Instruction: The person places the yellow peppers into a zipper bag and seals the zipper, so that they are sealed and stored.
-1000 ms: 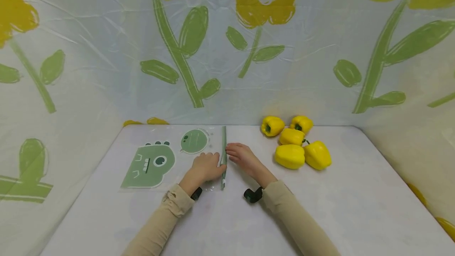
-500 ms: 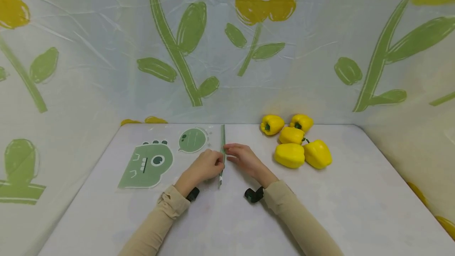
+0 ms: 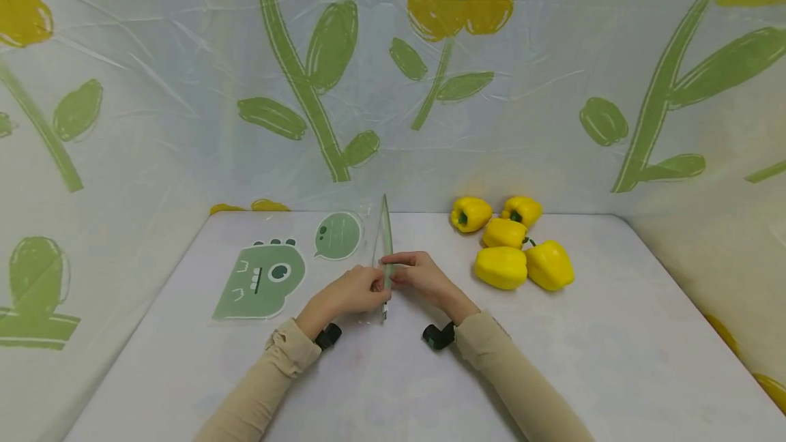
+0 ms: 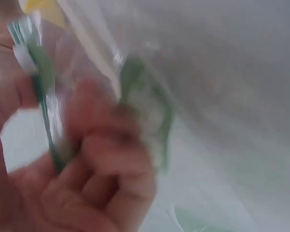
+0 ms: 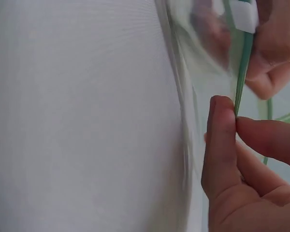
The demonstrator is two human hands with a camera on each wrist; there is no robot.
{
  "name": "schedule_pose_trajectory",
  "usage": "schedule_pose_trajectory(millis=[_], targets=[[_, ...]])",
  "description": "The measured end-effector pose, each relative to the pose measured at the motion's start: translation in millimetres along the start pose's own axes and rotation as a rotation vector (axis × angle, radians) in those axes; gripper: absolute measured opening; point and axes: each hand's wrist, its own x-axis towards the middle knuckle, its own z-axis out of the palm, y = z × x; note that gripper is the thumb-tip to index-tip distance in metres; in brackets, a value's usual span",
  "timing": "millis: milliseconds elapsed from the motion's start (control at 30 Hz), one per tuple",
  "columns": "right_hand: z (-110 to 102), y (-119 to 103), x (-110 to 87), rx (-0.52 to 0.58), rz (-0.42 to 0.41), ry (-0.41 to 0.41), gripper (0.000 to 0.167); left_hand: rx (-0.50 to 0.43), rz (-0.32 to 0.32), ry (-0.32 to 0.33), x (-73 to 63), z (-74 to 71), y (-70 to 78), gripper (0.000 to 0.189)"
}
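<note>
A clear plastic zip bag point(image 3: 260, 282) with a green monster print lies on the left half of the table, its green zip edge point(image 3: 387, 224) raised off the tabletop. My left hand point(image 3: 350, 292) grips the bag at that edge with curled fingers. In the right wrist view a white slider point(image 5: 244, 17) sits on the zip strip, beside the left fingers. My right hand point(image 3: 426, 278) pinches the strip between thumb and fingertip, farther along from the slider. The left wrist view is blurred, with the clear film point(image 4: 87, 53) bunched around the fingers.
Several yellow bell peppers point(image 3: 500, 268) are grouped at the back right of the white table point(image 3: 614, 360). A flower-printed curtain point(image 3: 522, 108) rises behind the table and along its sides.
The zip edge has been lifted from the table and now stands up. My left fingers have curled onto it, and my right fingers have closed on the strip.
</note>
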Motion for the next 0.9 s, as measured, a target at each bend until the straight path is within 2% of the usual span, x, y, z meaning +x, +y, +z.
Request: schedule_pose_trajectory(millis=[100, 200, 267, 433, 500, 600, 733, 900], targets=[[0, 1, 1.0, -0.013, 0.011, -0.011, 0.042, -0.005, 0.026, 0.104, -0.5, -1.2, 4.2, 0.022], [1, 4, 2.6, -0.029, 0.022, -0.023, 0.041, -0.023, 0.026, 0.217, -1.3, -1.8, 9.0, 0.015], [1, 5, 3.2, -0.022, 0.039, -0.017, 0.042, -0.042, 0.021, 0.257, -2.4, -1.9, 10.7, 0.013], [3, 2, 1.9, -0.047, 0.058, -0.014, 0.048, -0.059, 0.036, 0.239, -4.6, 0.1, 8.4, 0.01], [1, -2, -0.1, -0.108, 0.068, -0.036, 0.052, -0.065, 0.044, 0.221, -4.5, 1.3, 7.2, 0.01], [-7, -13, -6.0, -0.211, 0.078, -0.037, 0.053, -0.061, 0.033, 0.232, -3.7, 2.8, 6.4, 0.011], [-30, -38, -19.9, -0.291, 0.016, 0.026, 0.051, -0.059, -0.016, 0.26, -2.4, 4.3, 6.2, 0.013], [-81, -77, -57.8, -0.479, -0.095, 0.189, 0.047, -0.078, -0.029, 0.244, -2.0, 5.8, 4.8, 0.013]])
